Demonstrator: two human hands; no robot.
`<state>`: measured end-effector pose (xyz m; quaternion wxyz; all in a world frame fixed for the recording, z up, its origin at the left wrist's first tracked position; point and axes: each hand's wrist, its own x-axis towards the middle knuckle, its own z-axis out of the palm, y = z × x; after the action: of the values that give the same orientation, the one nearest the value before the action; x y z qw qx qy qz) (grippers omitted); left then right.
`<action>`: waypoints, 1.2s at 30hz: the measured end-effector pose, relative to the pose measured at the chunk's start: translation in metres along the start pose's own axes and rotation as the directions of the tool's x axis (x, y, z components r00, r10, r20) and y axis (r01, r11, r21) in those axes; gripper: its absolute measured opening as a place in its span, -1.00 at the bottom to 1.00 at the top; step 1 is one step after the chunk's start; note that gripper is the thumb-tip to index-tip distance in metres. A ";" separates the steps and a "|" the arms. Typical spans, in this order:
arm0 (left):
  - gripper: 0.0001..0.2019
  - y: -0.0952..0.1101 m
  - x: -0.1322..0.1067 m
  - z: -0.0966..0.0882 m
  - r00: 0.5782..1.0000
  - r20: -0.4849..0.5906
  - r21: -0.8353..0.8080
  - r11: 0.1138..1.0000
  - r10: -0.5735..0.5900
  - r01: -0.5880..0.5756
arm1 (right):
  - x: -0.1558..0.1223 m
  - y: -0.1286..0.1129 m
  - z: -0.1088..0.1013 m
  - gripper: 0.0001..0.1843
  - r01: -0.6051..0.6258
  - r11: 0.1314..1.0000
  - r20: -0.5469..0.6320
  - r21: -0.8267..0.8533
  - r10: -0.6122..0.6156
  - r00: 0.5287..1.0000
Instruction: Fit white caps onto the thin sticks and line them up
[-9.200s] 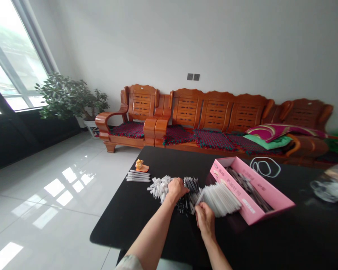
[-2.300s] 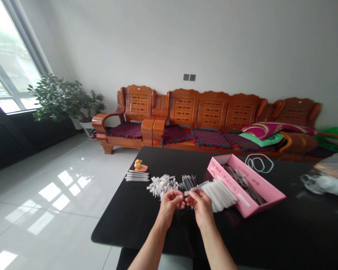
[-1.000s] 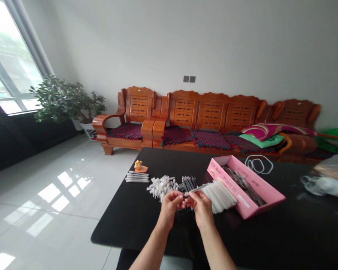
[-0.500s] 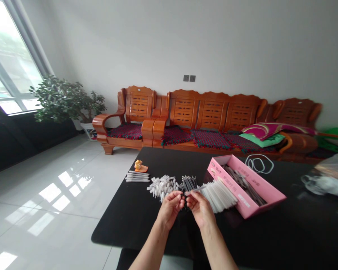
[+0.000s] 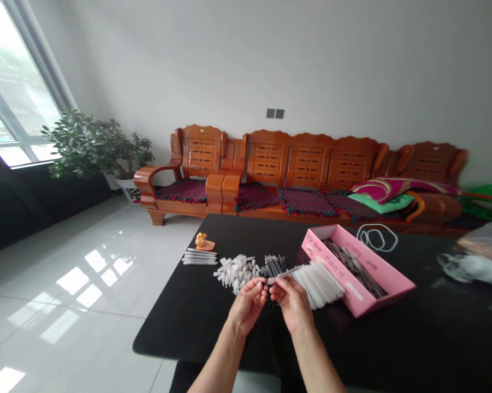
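Observation:
My left hand (image 5: 248,305) and my right hand (image 5: 291,303) meet above the black table (image 5: 196,327), fingers pinched together. The right hand grips a thin translucent pen barrel (image 5: 289,271) that points up and right. The left hand pinches a small dark piece at the barrel's near end; I cannot make out what it is. Just beyond the hands lie a pile of white caps (image 5: 235,269), a bunch of dark refills (image 5: 274,264) and a fan of clear barrels (image 5: 321,281).
A pink box (image 5: 362,295) holding dark pens lies to the right, with white loops (image 5: 377,237) behind it and a clear plastic bag (image 5: 475,262) at the far right. Several finished white pens (image 5: 200,256) and a small orange figure (image 5: 202,240) sit at the left. A wooden sofa (image 5: 303,174) stands behind.
Nine seconds ago both hands reached into the piles on the table; since then they came together holding one barrel. Over the last second they barely moved.

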<state>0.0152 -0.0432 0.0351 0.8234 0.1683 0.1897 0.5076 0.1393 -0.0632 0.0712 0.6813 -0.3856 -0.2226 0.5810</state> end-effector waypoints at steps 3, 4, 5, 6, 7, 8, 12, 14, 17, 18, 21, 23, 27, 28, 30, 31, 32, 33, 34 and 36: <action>-0.85 0.000 0.000 0.000 1.000 0.007 0.013 1.000 -0.001 0.001 | -0.002 -0.002 0.004 -0.70 0.049 0.998 -0.020 -0.045 -0.050 0.999; -0.85 0.000 -0.001 0.001 1.000 0.007 0.020 1.000 0.001 -0.002 | -0.002 -0.002 0.005 -0.69 0.064 0.996 -0.026 -0.057 -0.065 0.998; -0.84 0.000 -0.001 0.001 1.000 0.006 0.027 1.000 0.005 -0.005 | -0.002 -0.002 0.005 -0.68 0.076 0.995 -0.032 -0.067 -0.079 0.996; -0.84 0.000 -0.001 0.002 1.000 0.003 0.035 0.999 0.011 -0.011 | -0.002 -0.002 0.005 -0.67 0.087 0.993 -0.036 -0.076 -0.089 0.995; -0.84 0.001 -0.001 0.003 1.000 -0.001 0.043 0.999 0.017 -0.017 | -0.002 -0.002 0.005 -0.66 0.095 0.992 -0.037 -0.083 -0.098 0.995; -0.84 0.001 -0.001 0.004 1.000 -0.005 0.050 0.999 0.024 -0.023 | -0.002 -0.002 0.005 -0.66 0.100 0.991 -0.038 -0.089 -0.104 0.994; -0.83 0.001 -0.001 0.007 0.999 -0.024 0.081 0.996 0.047 -0.045 | -0.001 -0.001 0.005 -0.66 0.111 0.988 -0.041 -0.108 -0.116 0.992; -0.81 0.001 -0.001 0.008 0.998 -0.033 0.099 0.994 0.056 -0.053 | -0.001 -0.001 0.005 -0.67 0.116 0.987 -0.042 -0.115 -0.121 0.992; -0.79 0.001 -0.001 0.009 0.997 -0.042 0.122 0.991 0.069 -0.063 | -0.003 -0.001 0.005 -0.66 0.122 0.985 -0.047 -0.123 -0.129 0.991; -0.78 0.002 -0.002 0.010 0.996 -0.044 0.131 0.989 0.075 -0.069 | -0.003 -0.001 0.005 -0.66 0.125 0.984 -0.050 -0.126 -0.132 0.990; -0.77 0.002 -0.003 0.014 0.994 -0.040 0.172 0.980 0.105 -0.096 | -0.004 -0.001 0.006 -0.66 0.138 0.980 -0.055 -0.141 -0.147 0.988; -0.77 0.003 -0.004 0.017 0.990 -0.030 0.212 0.969 0.135 -0.126 | -0.004 -0.001 0.006 -0.66 0.155 0.976 -0.056 -0.153 -0.165 0.985; -0.77 0.002 -0.005 0.020 0.981 -0.033 0.306 0.937 0.190 -0.171 | -0.005 -0.003 0.008 -0.67 0.175 0.968 -0.058 -0.183 -0.188 0.980; -0.77 0.002 -0.005 0.020 0.979 -0.038 0.329 0.928 0.200 -0.177 | -0.006 -0.003 0.008 -0.67 0.176 0.966 -0.060 -0.189 -0.190 0.980; -0.76 0.001 -0.005 0.020 0.973 -0.046 0.371 0.909 0.225 -0.193 | -0.006 -0.004 0.009 -0.67 0.177 0.965 -0.069 -0.196 -0.194 0.979; -0.76 0.000 -0.004 0.020 0.969 -0.048 0.392 0.897 0.241 -0.204 | -0.006 -0.004 0.009 -0.66 0.177 0.964 -0.075 -0.197 -0.195 0.978; -0.76 0.000 -0.003 0.020 0.964 -0.047 0.417 0.882 0.261 -0.219 | -0.005 -0.004 0.009 -0.66 0.175 0.964 -0.080 -0.199 -0.194 0.978; -0.76 0.000 -0.003 0.020 0.958 -0.042 0.444 0.864 0.284 -0.237 | -0.005 -0.004 0.008 -0.65 0.173 0.964 -0.085 -0.200 -0.193 0.977; -0.76 0.000 -0.002 0.021 0.951 -0.031 0.473 0.843 0.308 -0.257 | -0.004 -0.004 0.007 -0.65 0.171 0.965 -0.089 -0.200 -0.191 0.977; -0.78 0.000 -0.001 0.022 0.935 0.004 0.542 0.785 0.356 -0.301 | -0.002 -0.003 0.005 -0.66 0.156 0.968 -0.103 -0.197 -0.179 0.978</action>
<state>0.0256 -0.0461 0.0540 0.6323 0.3958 0.3314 0.5776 0.1368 -0.0635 0.0770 0.7007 -0.4623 -0.2669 0.4734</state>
